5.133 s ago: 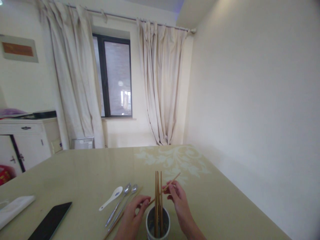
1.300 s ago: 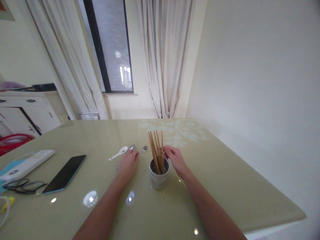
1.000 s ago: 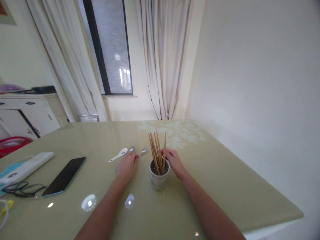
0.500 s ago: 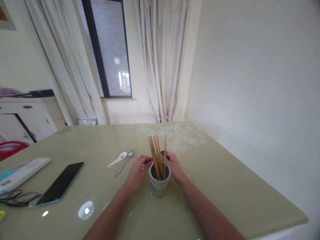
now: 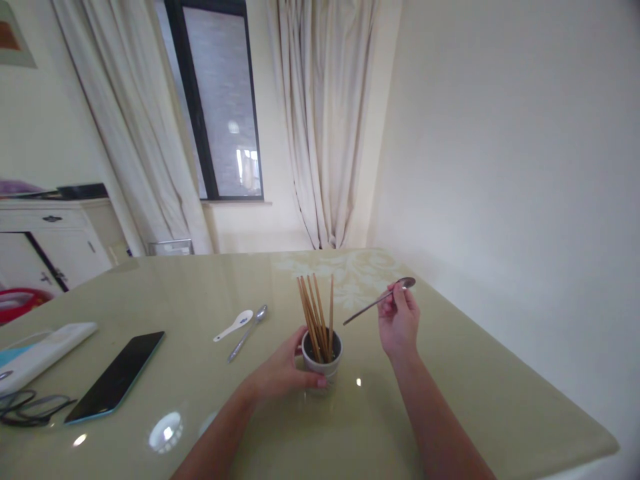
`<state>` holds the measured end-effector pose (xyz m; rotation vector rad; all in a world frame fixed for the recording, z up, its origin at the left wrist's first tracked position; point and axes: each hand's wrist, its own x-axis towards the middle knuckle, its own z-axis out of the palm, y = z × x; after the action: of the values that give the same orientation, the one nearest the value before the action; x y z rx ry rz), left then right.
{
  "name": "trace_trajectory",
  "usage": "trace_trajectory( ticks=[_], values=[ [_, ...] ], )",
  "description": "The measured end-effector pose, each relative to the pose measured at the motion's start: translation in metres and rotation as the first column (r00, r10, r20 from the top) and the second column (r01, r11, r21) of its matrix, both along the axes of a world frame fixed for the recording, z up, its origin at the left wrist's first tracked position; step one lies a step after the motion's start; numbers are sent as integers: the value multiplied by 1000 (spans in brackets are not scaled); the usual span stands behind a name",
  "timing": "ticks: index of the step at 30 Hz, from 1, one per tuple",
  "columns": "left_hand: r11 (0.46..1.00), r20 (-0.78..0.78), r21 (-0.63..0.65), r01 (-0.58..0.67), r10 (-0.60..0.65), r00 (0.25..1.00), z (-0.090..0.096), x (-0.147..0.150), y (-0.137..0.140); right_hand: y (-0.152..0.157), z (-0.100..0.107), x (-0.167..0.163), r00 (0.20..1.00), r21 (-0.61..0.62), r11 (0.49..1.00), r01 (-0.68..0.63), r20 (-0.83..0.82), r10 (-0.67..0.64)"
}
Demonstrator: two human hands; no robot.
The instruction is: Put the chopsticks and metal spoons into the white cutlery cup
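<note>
A light grey cup (image 5: 311, 366) stands upright on the table, with several wooden chopsticks (image 5: 315, 313) leaning in it. My left hand (image 5: 287, 367) is wrapped round the cup's left side, its thumb across the front. To the right of the cup, my right hand (image 5: 400, 319) pinches a long-handled metal spoon (image 5: 409, 283) close to its bowl. The spoon is held above the table, its handle slanting down and left toward the cup. Left of the cup lie a white soup spoon (image 5: 234, 326) and a second metal spoon (image 5: 248, 334), side by side.
A dark-screened phone (image 5: 117, 377) lies on the left of the glossy green table (image 5: 475, 400). Beside it are a white box-like object (image 5: 47, 350) and dark-framed glasses (image 5: 35, 407). A wall (image 5: 525, 200) runs along the table's right side.
My right hand has moved right, away from the cup, with the metal spoon now in plain view. My left hand has come nearer and closed round the cup.
</note>
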<state>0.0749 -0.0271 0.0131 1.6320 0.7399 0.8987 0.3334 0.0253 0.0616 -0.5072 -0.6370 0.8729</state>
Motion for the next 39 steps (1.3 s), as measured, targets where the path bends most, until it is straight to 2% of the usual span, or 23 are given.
trace_trajectory(
  ticks=[4, 10, 14, 19, 21, 23, 28, 33, 39],
  values=[
    [989, 74, 25, -148, 146, 987, -12, 8, 11, -4, -2, -18, 995, 10, 997, -77, 62, 77],
    [943, 65, 110, -314, 309, 949, -25, 9, 24, 0, -19, -48, 907, -93, 982, -164, 377, 187],
    [944, 32, 114, -309, 307, 951, -26, 8, 27, 4, -29, -53, 800, -133, 979, -153, 565, 202],
    [966, 34, 106, -237, 235, 971, -30, 1, 32, 7, -39, -55, 708, -30, 999, -33, 705, 45],
    [970, 42, 105, -217, 214, 976, -33, -1, 35, 8, -43, -58, 685, 11, 1000, 10, 728, -15],
    [971, 42, 100, -218, 215, 976, -36, -2, 37, 10, -47, -63, 698, 22, 999, 27, 715, -35],
    [957, 74, 93, -274, 268, 961, -35, 0, 40, 17, -69, -77, 791, -61, 998, 12, 611, 28],
    [930, 57, 104, -352, 347, 936, -27, 4, 45, 27, -83, -84, 788, -180, 983, -46, 598, 146],
    [941, 58, 133, -312, 307, 950, -29, 1, 50, 33, -82, -83, 788, -209, 973, -94, 582, 202]
  ],
)
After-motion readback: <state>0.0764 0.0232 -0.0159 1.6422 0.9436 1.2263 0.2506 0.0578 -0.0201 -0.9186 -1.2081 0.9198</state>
